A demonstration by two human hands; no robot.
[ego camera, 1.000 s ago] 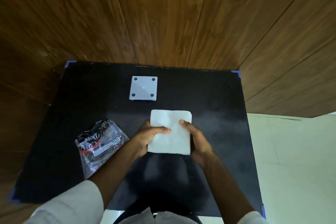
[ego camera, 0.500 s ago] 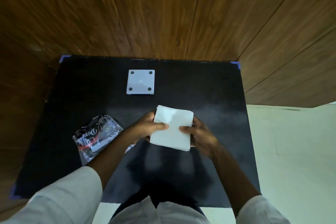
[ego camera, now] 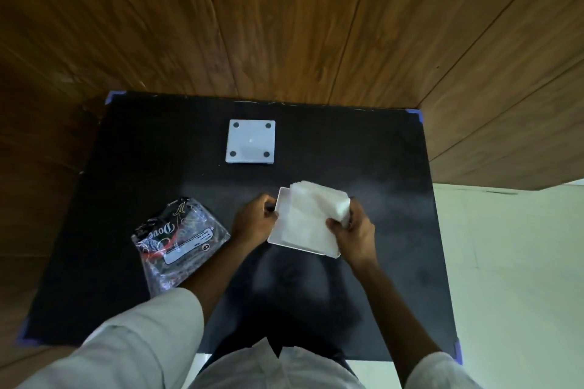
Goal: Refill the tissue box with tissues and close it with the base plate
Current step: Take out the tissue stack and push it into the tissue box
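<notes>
Tissues [ego camera: 311,218] sit partly in the tissue box [ego camera: 282,215]; our right hand [ego camera: 354,230] pinches the stack, our left hand [ego camera: 254,221] clasps the box edge, base plate [ego camera: 250,141] well apart.

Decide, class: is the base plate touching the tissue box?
Apart. The head view shows the base plate lying alone farther back on the black mat, with bare mat between it and the tissue box.

pale grey-white sleeves [ego camera: 136,338] rolled up past the elbows, forearms bare, both hands without rings or watch, matching pale shirt front [ego camera: 278,369]
</notes>
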